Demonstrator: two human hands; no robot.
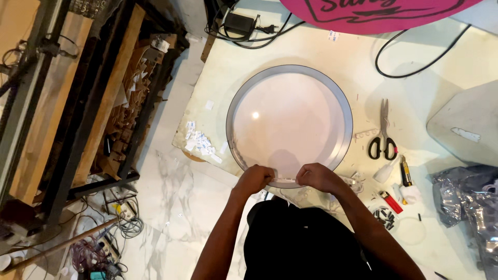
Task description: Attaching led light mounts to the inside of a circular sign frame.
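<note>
Both grips were closed on a thin, pale strip stretched between them: the left hand pinched one end, the right hand the other. The strip lay along the near rim of a large round tray with a grey metal rim and a white translucent face, right at the near edge of the cream tabletop.

Right of the tray, near its rim, lay black-handled scissors; nearer the person than those sat a small white glue bottle, a red lighter and a scatter of small dark clips. Well right of the tray lay a crumpled silver foil bag. Left of the tray, white paper scraps sat by the tabletop's left edge. Beyond the tray, a black cable looped over open tabletop, and a pink round sign overhung the far edge.
</note>
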